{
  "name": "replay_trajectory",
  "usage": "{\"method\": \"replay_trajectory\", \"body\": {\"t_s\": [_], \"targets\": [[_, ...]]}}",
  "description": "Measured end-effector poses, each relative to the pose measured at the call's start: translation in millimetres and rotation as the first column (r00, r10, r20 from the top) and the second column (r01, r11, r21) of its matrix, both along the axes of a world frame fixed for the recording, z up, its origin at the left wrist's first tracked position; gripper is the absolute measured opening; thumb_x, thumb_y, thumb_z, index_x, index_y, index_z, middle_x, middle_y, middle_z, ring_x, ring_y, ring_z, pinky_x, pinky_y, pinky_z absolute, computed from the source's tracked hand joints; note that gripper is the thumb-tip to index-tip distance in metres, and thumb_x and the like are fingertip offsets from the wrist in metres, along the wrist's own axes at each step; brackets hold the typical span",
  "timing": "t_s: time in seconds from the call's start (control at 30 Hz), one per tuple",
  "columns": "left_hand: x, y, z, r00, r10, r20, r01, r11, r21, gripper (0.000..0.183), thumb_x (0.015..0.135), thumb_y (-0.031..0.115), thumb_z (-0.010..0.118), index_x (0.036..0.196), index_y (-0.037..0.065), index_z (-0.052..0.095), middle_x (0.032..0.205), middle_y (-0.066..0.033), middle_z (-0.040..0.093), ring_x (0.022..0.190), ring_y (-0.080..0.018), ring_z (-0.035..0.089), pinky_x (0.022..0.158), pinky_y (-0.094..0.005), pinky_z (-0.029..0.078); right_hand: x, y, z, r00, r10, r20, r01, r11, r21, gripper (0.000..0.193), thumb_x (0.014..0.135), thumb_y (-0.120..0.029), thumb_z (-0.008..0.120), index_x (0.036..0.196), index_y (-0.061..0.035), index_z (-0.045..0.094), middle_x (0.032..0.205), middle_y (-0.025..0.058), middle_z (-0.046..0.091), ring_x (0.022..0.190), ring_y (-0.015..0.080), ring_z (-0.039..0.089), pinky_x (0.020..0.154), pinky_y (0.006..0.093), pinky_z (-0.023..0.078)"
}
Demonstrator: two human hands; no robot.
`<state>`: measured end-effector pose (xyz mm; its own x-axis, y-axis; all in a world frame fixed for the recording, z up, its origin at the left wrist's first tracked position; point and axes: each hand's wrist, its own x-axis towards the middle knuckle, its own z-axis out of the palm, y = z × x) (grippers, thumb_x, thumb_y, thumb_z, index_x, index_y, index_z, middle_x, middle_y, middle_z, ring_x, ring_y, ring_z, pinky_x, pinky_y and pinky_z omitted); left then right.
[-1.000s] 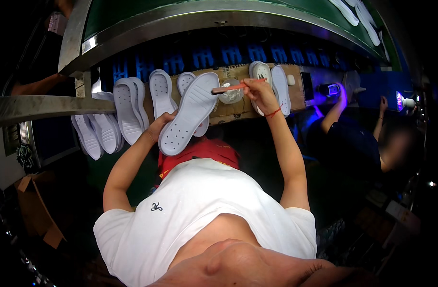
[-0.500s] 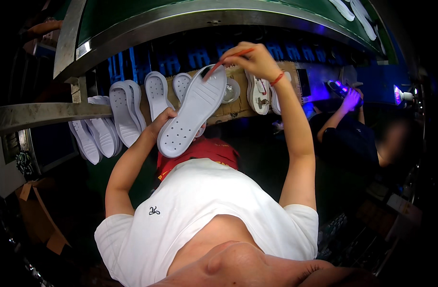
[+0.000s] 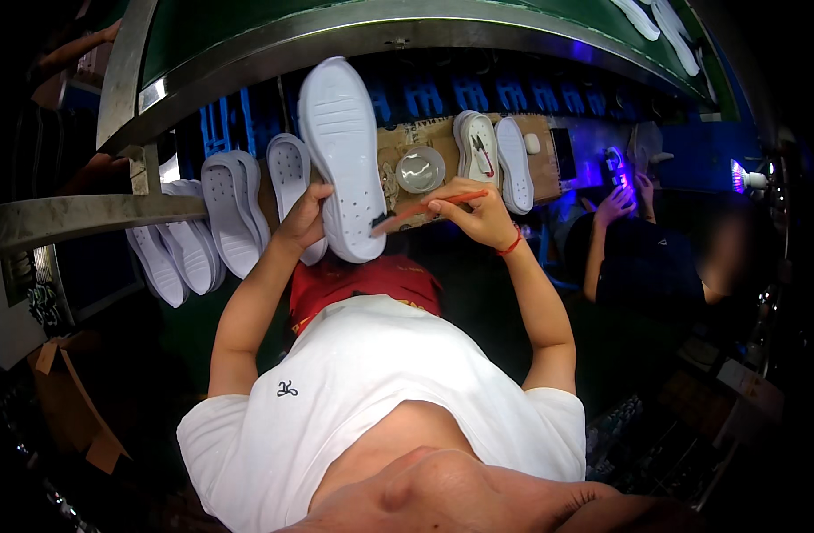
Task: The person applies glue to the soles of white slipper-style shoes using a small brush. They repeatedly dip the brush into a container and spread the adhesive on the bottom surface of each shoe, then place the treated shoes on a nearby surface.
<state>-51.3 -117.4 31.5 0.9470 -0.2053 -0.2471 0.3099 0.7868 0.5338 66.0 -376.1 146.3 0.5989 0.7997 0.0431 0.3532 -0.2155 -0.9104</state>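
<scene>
Since half a second ago, right hand (image 3: pixel 480 215) has dropped from up by the metal rail to the lower edge of the white rubber shoe sole (image 3: pixel 343 155), and the sole is now standing more upright. Left hand (image 3: pixel 305 218) is gripping the sole at its left edge near the heel, tread side facing me, toe pointing up at the curved steel rail (image 3: pixel 273 53). Right hand is pinching a thin orange-handled brush (image 3: pixel 424 210), dark bristle tip touching the sole's lower right edge. Just right of the sole, a round shallow metal dish (image 3: pixel 420 169) is sitting on the brown cardboard-covered bench (image 3: pixel 442 135). Further right of the sole, two more white soles (image 3: pixel 496 158) are lying on that bench. Left of the sole, a row of pale soles (image 3: pixel 216 218) is standing. Well right of the sole, another person (image 3: pixel 642 258) is sitting with hands under violet light.
</scene>
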Motion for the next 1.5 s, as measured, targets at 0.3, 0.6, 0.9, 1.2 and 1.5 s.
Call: {"method": "replay_trajectory", "body": {"t_s": [0.3, 0.6, 0.9, 1.2, 1.5], "targets": [[2.0, 12.4, 38.3, 0.896, 0.057, 0.439, -0.33, 0.748, 0.576, 0.078, 0.066, 0.001, 0.074, 0.136, 0.006, 0.039, 0.133, -0.0119, 0.046, 0.121, -0.0255, 0.049, 0.102, -0.0391, 0.042, 28.0, -4.7, 11.6, 0.972, -0.191, 0.136, 0.188, 0.982, 0.033, 0.015, 0.088, -0.009, 0.062, 0.096, 0.0018, 0.069, 0.079, 0.0092, 0.07, 0.075, 0.014, 0.066, 0.068, 0.0228, 0.049], [26.3, -10.4, 50.7, 0.658, 0.037, 0.752, -0.525, 0.738, 0.423, 0.073, 0.074, 0.026, 0.076, 0.135, 0.008, 0.04, 0.131, -0.0149, 0.044, 0.124, -0.0295, 0.044, 0.106, -0.0421, 0.036, -44.1, 33.7, 2.9, 0.79, -0.22, -0.573, 0.389, 0.902, 0.189, 0.02, 0.089, -0.011, 0.061, 0.095, 0.0068, 0.067, 0.074, 0.0117, 0.068, 0.07, 0.0151, 0.066, 0.068, 0.0245, 0.051], [11.9, -23.4, 36.7, 0.885, -0.161, 0.436, -0.407, 0.186, 0.894, 0.078, 0.074, 0.037, 0.077, 0.137, 0.014, 0.038, 0.137, -0.0059, 0.043, 0.128, -0.0249, 0.042, 0.109, -0.0362, 0.032, 32.4, 67.1, 13.3, 0.999, 0.032, 0.036, -0.04, 0.967, 0.253, 0.017, 0.087, -0.011, 0.062, 0.097, 0.0004, 0.069, 0.081, 0.007, 0.07, 0.084, 0.0144, 0.065, 0.076, 0.0274, 0.049], [22.4, -26.3, 61.9, 0.761, -0.046, 0.647, -0.578, 0.405, 0.708, 0.071, 0.068, 0.006, 0.079, 0.129, 0.006, 0.044, 0.125, -0.0103, 0.052, 0.117, -0.0236, 0.052, 0.101, -0.0342, 0.041, 41.0, -40.2, -12.4, 0.905, -0.321, -0.278, 0.315, 0.947, -0.067, 0.021, 0.09, -0.016, 0.061, 0.094, 0.0037, 0.068, 0.077, 0.0098, 0.069, 0.064, 0.0108, 0.062, 0.06, 0.0215, 0.047], [144.7, -51.1, 64.7, 0.58, -0.337, 0.742, -0.499, 0.572, 0.65, 0.053, 0.077, 0.024, 0.073, 0.122, 0.005, 0.054, 0.112, -0.0143, 0.061, 0.096, -0.0188, 0.063, 0.087, -0.0343, 0.052, -40.0, -38.1, 35.1, 0.575, -0.647, -0.5, 0.813, 0.385, 0.437, 0.025, 0.093, -0.022, 0.057, 0.099, 0.0008, 0.064, 0.074, 0.0072, 0.066, 0.057, 0.0075, 0.053, 0.049, 0.0159, 0.034]]}}
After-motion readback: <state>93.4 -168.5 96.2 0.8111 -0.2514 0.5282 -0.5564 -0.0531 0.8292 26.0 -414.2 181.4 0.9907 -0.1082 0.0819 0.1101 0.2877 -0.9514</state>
